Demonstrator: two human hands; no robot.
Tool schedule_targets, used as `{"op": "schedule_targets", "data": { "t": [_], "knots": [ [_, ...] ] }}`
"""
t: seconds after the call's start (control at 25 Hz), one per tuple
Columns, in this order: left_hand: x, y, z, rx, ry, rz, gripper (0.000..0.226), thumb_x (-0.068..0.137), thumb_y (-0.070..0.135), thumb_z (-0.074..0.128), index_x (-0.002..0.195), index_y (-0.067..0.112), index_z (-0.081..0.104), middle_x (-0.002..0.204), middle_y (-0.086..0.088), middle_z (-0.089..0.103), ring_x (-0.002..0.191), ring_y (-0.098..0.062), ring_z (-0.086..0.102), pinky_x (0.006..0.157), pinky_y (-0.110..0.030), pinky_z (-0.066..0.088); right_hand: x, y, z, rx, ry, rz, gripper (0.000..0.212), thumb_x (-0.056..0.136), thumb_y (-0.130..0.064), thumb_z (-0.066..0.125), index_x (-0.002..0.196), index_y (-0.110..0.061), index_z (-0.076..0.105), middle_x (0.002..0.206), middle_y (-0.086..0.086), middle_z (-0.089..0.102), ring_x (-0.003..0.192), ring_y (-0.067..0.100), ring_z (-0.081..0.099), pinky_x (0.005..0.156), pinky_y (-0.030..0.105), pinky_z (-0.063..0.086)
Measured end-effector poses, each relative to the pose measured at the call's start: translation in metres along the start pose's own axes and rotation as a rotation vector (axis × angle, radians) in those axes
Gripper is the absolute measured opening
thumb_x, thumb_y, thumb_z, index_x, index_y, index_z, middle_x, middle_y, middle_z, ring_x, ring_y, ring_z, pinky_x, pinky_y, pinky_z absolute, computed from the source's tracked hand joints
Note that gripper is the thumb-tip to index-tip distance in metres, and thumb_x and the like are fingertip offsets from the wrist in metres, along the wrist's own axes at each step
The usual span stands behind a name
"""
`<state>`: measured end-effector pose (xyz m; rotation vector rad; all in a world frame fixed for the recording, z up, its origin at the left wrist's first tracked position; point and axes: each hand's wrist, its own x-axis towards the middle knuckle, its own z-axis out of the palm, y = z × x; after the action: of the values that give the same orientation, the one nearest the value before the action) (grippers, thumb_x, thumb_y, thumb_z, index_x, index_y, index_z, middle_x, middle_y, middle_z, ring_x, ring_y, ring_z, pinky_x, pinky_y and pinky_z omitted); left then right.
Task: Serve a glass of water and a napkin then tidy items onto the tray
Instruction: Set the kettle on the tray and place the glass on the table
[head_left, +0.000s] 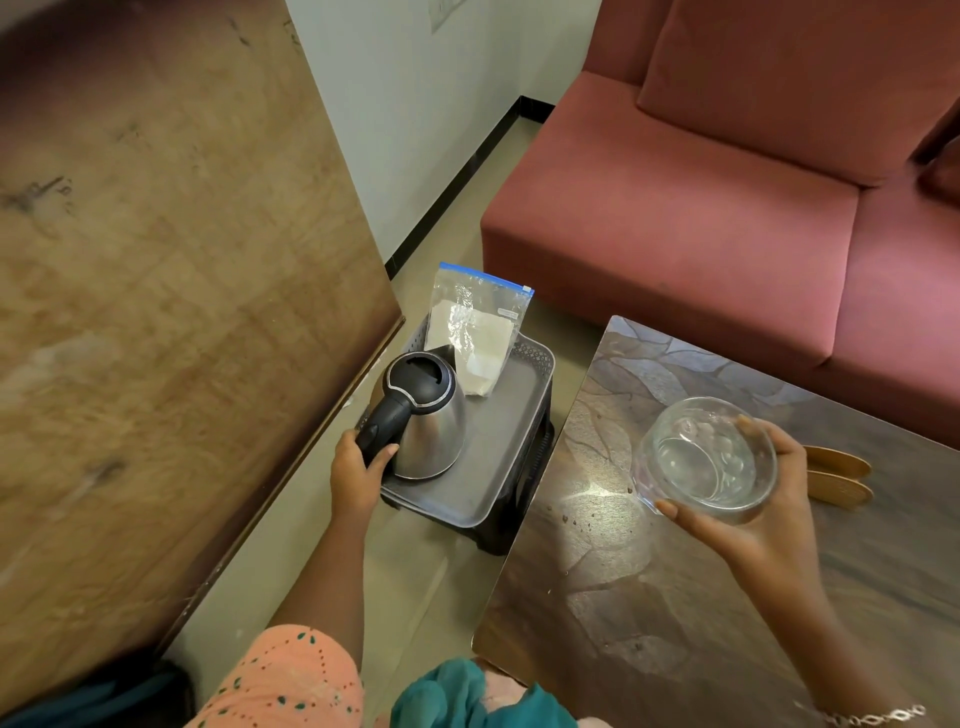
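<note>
From the head camera I see my left hand (358, 467) wrapped round the black handle of the steel kettle (434, 421), which stands on the grey tray (501, 441) atop a low black stool (519, 512). A zip bag of napkins (475, 332) leans at the tray's far end, just behind the kettle. My right hand (753, 525) cups the clear glass (706, 460) from below, over the patterned table (613, 582); I cannot tell whether it holds water. 2 wooden pieces (839, 475) lie beside that hand.
</note>
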<state>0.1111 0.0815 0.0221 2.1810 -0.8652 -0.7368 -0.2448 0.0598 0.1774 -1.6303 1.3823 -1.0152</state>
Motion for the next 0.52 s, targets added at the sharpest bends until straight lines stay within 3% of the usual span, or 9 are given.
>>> {"op": "schedule_targets", "data": {
  "t": [0.2,0.32,0.52],
  "knots": [
    [-0.016,-0.004,0.016,-0.144,0.063,-0.076,0.049,0.084,0.004,0.063,0.128,-0.006,0.041,0.127,-0.026,0.052,0.118,-0.039,0.050,0.100,-0.044,0.040,0.003,0.005,0.002,-0.005,-0.024,-0.034,0.089,0.045,-0.030,0.086,0.115,-0.045,0.034,0.115,-0.035,0.041,0.110,-0.013,0.045,0.088,0.000,0.037],
    [-0.017,-0.004,0.019,-0.147,0.071,-0.085,0.050,0.084,0.003,0.062,0.128,-0.005,0.041,0.129,-0.026,0.050,0.119,-0.039,0.049,0.100,-0.043,0.039,0.003,0.005,0.002,-0.013,-0.021,-0.034,0.091,0.045,-0.032,0.091,0.116,-0.046,0.034,0.116,-0.032,0.041,0.110,-0.013,0.045,0.090,0.002,0.037],
    [-0.014,-0.005,0.014,-0.040,0.016,-0.149,0.052,0.083,0.008,0.065,0.127,-0.005,0.041,0.127,-0.028,0.048,0.117,-0.042,0.050,0.098,-0.046,0.041,0.002,0.006,0.004,-0.012,-0.012,-0.020,0.085,0.046,-0.035,0.080,0.118,-0.038,0.035,0.117,-0.014,0.045,0.109,-0.014,0.045,0.091,0.003,0.039]
  ]
}}
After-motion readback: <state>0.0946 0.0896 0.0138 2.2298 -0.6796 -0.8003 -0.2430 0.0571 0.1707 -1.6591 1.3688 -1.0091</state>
